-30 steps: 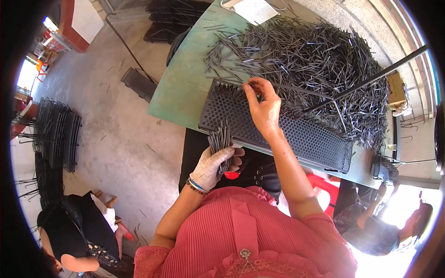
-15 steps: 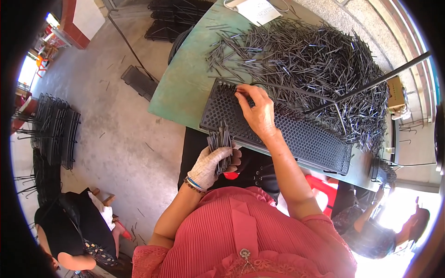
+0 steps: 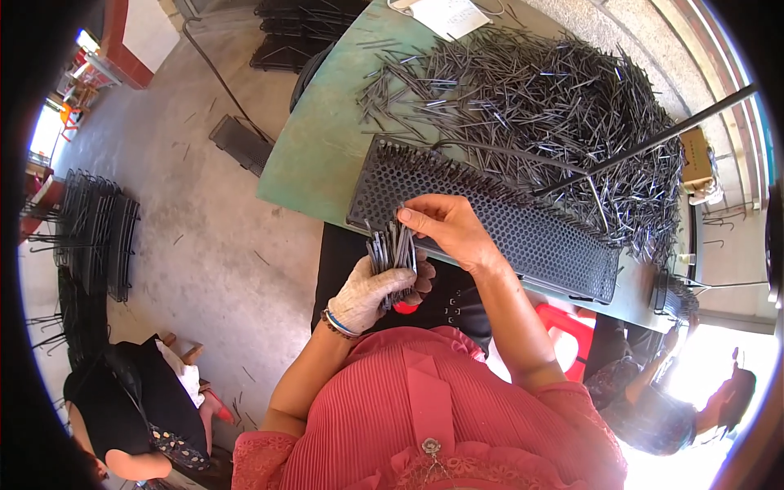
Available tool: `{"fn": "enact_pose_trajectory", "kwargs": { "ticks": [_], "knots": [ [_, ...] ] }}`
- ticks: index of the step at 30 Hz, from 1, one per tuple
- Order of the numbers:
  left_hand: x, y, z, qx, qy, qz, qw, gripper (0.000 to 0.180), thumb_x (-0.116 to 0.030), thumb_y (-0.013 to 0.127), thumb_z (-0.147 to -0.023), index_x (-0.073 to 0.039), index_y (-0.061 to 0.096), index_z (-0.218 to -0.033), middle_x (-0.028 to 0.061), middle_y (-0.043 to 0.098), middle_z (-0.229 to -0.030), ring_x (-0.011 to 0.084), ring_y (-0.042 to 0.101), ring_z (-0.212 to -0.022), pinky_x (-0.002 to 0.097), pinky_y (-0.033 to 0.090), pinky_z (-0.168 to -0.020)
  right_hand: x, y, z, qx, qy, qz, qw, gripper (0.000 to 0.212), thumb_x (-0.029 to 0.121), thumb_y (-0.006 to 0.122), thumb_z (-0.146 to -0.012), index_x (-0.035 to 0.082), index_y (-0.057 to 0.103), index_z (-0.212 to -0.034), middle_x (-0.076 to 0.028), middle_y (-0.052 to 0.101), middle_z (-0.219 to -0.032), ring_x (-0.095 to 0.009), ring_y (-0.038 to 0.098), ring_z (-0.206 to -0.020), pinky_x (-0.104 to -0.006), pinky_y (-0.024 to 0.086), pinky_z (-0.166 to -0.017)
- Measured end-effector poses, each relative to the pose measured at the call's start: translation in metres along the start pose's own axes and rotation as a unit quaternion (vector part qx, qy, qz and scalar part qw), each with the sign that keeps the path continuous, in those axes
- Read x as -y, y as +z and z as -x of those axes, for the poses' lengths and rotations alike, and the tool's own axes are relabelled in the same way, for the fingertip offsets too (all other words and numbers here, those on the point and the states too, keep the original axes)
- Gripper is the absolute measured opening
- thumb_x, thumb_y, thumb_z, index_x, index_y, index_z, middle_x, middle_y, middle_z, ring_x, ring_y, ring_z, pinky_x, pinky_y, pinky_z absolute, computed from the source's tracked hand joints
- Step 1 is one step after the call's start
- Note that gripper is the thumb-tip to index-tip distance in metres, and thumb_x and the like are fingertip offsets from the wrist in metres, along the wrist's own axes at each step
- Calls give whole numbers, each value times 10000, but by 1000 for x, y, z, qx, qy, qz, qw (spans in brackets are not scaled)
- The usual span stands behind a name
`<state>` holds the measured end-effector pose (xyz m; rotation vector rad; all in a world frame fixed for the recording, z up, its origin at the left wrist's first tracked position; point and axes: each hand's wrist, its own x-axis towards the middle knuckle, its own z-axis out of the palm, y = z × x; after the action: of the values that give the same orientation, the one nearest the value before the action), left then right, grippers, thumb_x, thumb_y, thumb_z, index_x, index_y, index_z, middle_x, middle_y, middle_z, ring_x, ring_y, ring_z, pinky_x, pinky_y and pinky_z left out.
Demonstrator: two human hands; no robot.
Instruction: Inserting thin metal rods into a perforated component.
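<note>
My left hand [image 3: 363, 296], in a pale glove, is closed round a bundle of thin black rods [image 3: 392, 249] that stand roughly upright. With thumb and fingertips pinched, my bare right hand [image 3: 459, 233] grips the top of a black rod at the bundle's upper end. Both hands are at the near edge of a long black perforated tray [image 3: 523, 245], which slants across the table. Short rods [image 3: 457, 170] stand in holes along its far edge; the nearer holes that show are unfilled. A bent black bar rises over the tray.
A large heap of loose black rods [image 3: 563, 106] covers the far side of the green table [image 3: 314, 155]. Paper [image 3: 449, 16] lies at the back, and a cardboard box [image 3: 696, 159] stands at right. Black racks [image 3: 98, 233] stack on the floor at left. Other people sit at lower left and right.
My right hand has come back from the tray's far left row to the top of the rod bundle. The left hand still holds the bundle in nearly the same place.
</note>
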<state>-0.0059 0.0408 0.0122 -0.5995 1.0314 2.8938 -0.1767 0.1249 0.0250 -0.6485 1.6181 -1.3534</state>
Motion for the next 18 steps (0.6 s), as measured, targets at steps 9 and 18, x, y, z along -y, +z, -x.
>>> {"fn": "enact_pose_trajectory", "kwargs": {
  "ticks": [9, 18],
  "knots": [
    [17, 5, -9, -59, -5, 20, 998, 317, -143, 657, -894, -19, 558, -1168, 106, 671, -1001, 177, 664, -827, 293, 558, -699, -4, -21, 8, -133, -55, -69, 987, 216, 159, 639, -928, -22, 669, -1043, -62, 695, -903, -107, 626, -770, -240, 492, -683],
    [17, 16, -15, -86, -58, 36, 994, 284, -170, 656, -900, -10, 573, -1119, 111, 674, -994, 184, 664, -801, 306, 563, -700, -10, -26, -41, -315, -328, 132, 881, 234, 31, 659, -889, 14, 612, -1117, -108, 708, -903, -140, 676, -820, -270, 530, -739]
  ]
}}
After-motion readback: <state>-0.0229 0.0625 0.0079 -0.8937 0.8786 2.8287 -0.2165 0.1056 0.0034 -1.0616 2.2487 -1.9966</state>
